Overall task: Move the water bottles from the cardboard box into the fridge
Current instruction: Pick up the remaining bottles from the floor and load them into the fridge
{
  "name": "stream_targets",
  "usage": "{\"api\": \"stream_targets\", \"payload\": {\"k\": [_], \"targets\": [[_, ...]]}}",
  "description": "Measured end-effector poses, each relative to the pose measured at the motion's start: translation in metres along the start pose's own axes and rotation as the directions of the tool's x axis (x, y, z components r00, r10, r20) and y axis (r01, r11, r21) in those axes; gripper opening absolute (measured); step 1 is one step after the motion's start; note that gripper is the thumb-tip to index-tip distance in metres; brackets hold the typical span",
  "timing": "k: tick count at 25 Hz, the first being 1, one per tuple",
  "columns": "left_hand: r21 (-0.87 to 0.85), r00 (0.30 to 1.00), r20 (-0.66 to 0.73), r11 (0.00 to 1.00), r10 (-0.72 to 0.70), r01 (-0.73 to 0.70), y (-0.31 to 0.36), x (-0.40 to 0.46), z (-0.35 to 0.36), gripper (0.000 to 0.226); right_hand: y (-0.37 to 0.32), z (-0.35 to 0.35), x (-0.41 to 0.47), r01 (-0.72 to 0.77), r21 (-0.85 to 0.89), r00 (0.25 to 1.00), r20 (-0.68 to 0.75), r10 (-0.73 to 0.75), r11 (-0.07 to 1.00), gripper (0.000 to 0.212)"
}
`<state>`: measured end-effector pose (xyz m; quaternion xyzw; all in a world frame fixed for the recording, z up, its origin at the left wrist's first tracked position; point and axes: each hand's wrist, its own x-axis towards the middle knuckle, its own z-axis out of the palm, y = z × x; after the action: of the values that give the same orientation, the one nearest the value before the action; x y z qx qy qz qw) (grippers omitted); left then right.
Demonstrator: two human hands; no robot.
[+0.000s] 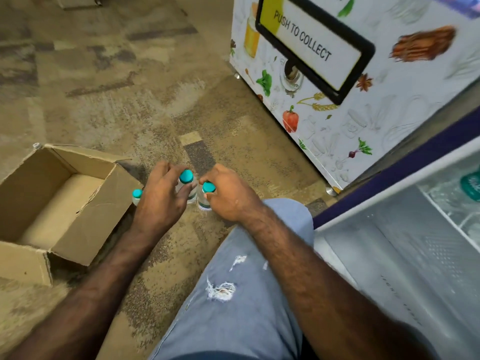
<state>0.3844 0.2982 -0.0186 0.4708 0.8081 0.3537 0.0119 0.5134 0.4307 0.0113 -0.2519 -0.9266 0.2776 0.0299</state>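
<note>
Three clear water bottles with teal caps stand on the carpet just right of the cardboard box point(85, 219). My left hand point(161, 196) wraps around the middle bottle point(186, 176). My right hand point(228, 196) closes on the neck of the right bottle point(208, 187). A third bottle point(137, 194) stands against the box wall, partly hidden behind my left hand. The box lies open and I see no bottles inside it. The open fridge point(405, 245) is at the right, with a teal-labelled item on its shelf point(471, 181).
A white vending machine point(350, 113) with a "PUSH TO COLLECT" flap stands beyond the fridge. My knee in light torn jeans point(246, 281) is between the bottles and the fridge. Patterned beige carpet point(117, 87) spreads to the left and ahead.
</note>
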Motion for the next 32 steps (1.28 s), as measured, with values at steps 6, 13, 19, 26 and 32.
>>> {"api": "stream_targets", "payload": {"k": [6, 13, 19, 26, 32], "targets": [[-0.047, 0.977, -0.078, 0.979, 0.196, -0.2, 0.085, 0.021, -0.033, 0.036, -0.003, -0.067, -0.061, 0.022, 0.159, 0.961, -0.275, 0.023, 0.987, 0.032], [-0.126, 0.907, -0.084, 0.898, 0.413, -0.421, 0.192, 0.021, -0.073, 0.038, -0.012, -0.161, -0.15, -0.001, 0.119, 0.861, -0.504, 0.062, 0.993, 0.037], [-0.333, 0.822, -0.058, 0.765, 0.567, -0.551, 0.274, 0.031, -0.107, 0.043, -0.031, -0.232, -0.239, -0.077, 0.135, 0.726, -0.671, 0.149, 0.988, 0.036], [-0.51, 0.657, -0.08, 0.536, 0.75, -0.673, 0.366, 0.035, -0.11, 0.039, -0.039, -0.287, -0.338, -0.205, 0.074, 0.494, -0.853, 0.168, 0.976, 0.032], [-0.547, 0.496, -0.188, 0.329, 0.848, -0.77, 0.439, 0.036, -0.091, 0.035, -0.033, -0.311, -0.397, -0.285, 0.092, 0.22, -0.963, 0.158, 0.954, 0.033]]}}
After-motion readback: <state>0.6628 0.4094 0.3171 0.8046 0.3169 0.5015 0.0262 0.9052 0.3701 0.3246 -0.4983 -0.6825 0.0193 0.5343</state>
